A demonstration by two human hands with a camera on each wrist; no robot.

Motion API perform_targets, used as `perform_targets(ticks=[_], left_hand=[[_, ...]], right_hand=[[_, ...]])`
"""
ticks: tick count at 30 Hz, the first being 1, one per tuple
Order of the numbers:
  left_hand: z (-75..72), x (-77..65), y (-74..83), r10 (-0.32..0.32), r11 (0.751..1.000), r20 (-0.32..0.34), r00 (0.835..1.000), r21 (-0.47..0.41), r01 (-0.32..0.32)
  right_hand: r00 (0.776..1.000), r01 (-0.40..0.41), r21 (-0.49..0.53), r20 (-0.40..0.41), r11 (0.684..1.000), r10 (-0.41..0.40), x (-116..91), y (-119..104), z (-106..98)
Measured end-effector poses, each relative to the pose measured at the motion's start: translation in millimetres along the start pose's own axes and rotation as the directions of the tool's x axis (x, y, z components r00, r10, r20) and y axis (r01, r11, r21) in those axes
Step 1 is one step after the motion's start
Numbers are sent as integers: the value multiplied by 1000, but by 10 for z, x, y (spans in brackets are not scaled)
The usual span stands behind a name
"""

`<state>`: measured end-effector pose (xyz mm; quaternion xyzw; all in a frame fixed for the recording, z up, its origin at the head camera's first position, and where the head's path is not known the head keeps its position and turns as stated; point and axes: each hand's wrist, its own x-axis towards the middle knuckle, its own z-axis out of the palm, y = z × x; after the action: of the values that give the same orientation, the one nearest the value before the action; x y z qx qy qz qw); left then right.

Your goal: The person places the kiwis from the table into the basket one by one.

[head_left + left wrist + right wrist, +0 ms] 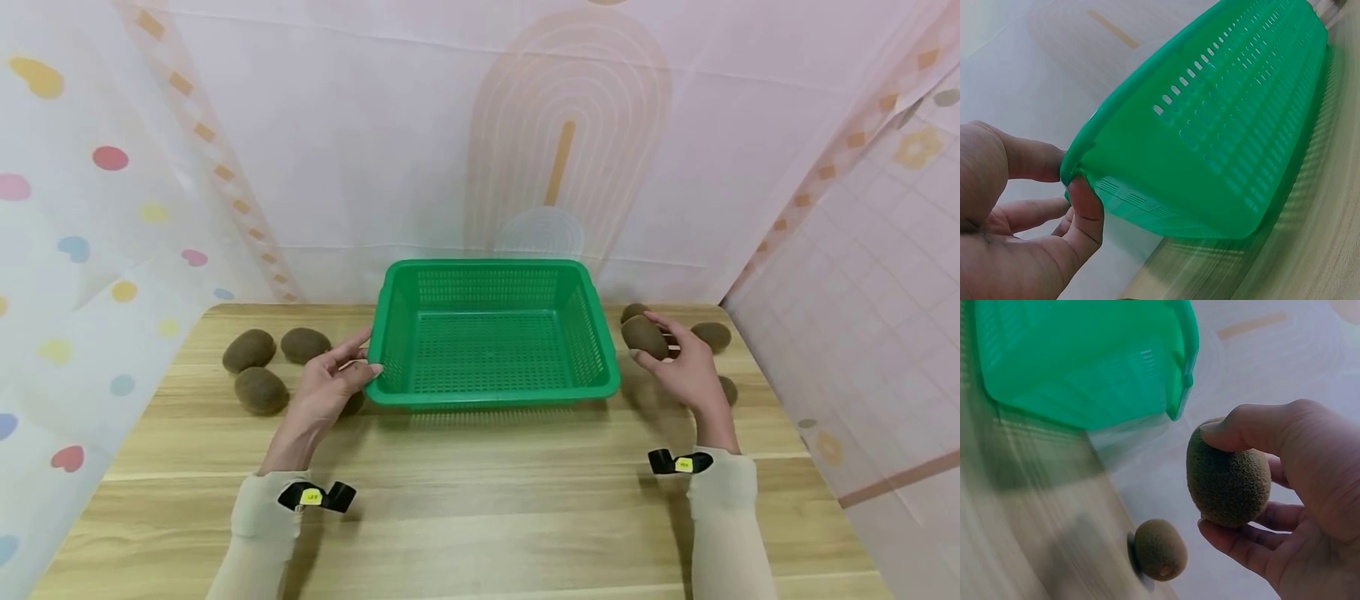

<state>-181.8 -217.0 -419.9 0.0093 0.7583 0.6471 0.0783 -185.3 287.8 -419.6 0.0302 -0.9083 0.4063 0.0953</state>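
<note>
A green plastic basket point(491, 398) with slotted walls stands at the middle of the wooden table, with nothing inside it. My left hand point(330, 387) pinches the basket's left rim between thumb and fingers; the left wrist view shows this grip on the rim point(1079, 147) closely. To the right of the basket, my right hand point(684, 362) holds a brown kiwi point(645, 337) between thumb and fingertips. In the right wrist view that held kiwi point(1229, 478) is raised above the tabletop, and another kiwi point(1160, 550) lies below it on the table.
Left of the basket lie several kiwis, among them one at the back point(305, 345) and one in front point(261, 391); another is partly hidden by the left hand. More kiwis, such as the far right one point(711, 336), lie around the right hand. A patterned cloth wall point(360, 167) rises behind the table.
</note>
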Motion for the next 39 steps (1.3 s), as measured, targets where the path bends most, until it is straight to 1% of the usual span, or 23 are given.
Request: perform_targets(ticks=[5,10,15,21,26,31,39], left_hand=[[9,12,0,1,1000,4,1000,-4,-1],[-15,40,24,27,999,1,1000,-30,-27],[-25,49,41,23,999,-2,1000,-24,-24],[-13,53,39,23,1000,9,1000,-15,-22],[-9,50,32,22,1000,14,1000,-5,-22],[-13,40,12,15,1000,19,1000,-12,-15],[-4,19,-8,-1,1000,17,1000,-28,1]], right_hand=[[999,25,15,-47,1000,-25,9,-55,0],[995,52,30,-83,998,-49,53,-130,13],[991,82,42,-108,996,-77,62,-210,28],[986,129,71,-114,989,-120,35,-301,74],[984,150,80,-111,985,-141,23,-338,125],[980,176,99,-106,979,-166,7,-391,178],[970,232,148,-102,961,-218,0,-457,301]])
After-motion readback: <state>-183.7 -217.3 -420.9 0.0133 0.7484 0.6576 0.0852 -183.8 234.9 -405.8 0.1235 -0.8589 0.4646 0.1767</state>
